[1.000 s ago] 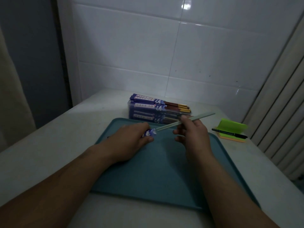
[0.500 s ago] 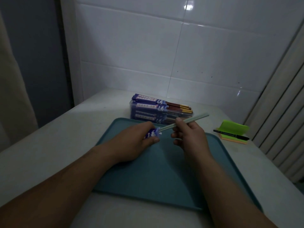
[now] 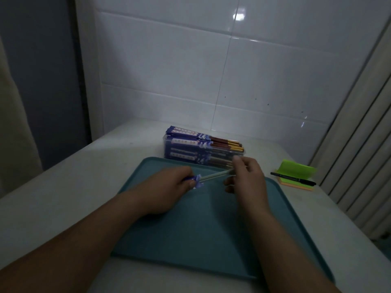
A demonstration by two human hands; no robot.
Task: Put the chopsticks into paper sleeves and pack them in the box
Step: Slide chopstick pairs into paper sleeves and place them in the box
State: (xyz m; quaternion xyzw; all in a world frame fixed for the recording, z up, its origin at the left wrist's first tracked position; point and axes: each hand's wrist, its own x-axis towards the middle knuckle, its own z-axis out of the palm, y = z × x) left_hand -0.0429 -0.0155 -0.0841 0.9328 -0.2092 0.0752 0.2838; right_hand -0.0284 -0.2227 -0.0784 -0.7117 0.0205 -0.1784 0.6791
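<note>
Your left hand (image 3: 167, 189) clamps the paper sleeve (image 3: 197, 181); your right hand (image 3: 248, 180) pinches the pale chopsticks (image 3: 215, 176) at frame centre, above the tray (image 3: 190, 240).

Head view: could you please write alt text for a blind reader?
Over a teal tray, the left hand holds a blue sleeve while the right hand pinches pale chopsticks whose tips are in its mouth. Behind the tray stands a box of filled sleeves; a pen lies on sticky notes at right.
</note>
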